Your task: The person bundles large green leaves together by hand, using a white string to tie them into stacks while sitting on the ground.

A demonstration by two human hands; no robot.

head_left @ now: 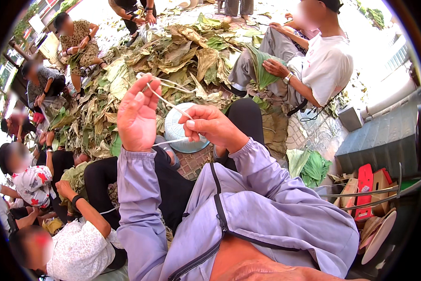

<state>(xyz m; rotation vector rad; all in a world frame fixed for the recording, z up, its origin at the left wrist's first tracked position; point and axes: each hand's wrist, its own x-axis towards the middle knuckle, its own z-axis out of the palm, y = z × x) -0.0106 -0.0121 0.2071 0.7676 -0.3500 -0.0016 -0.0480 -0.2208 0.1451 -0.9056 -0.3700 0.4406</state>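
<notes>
A white cord (pixel 169 101) runs between my two raised hands. Its upper part loops around the fingers of my left hand (pixel 138 114), whose palm faces me with the fingers curled at the tips. My right hand (pixel 213 125) pinches the cord between thumb and forefinger. Lower down, another length of the cord stretches from beneath that hand toward my left wrist. Behind the hands, between my feet, sits a round pale-blue thing (pixel 174 124) with fine lines on its surface; my right hand hides part of it, and I cannot tell its kind.
Large dried leaves (pixel 173 58) lie heaped ahead. At the far right a seated person (pixel 330 65) holds a green leaf bundle (pixel 263 68). Several other people sit along the left. Folded green leaves (pixel 313 168) lie at right, near a grey box-like thing (pixel 384 145) and red cardboard (pixel 364 189).
</notes>
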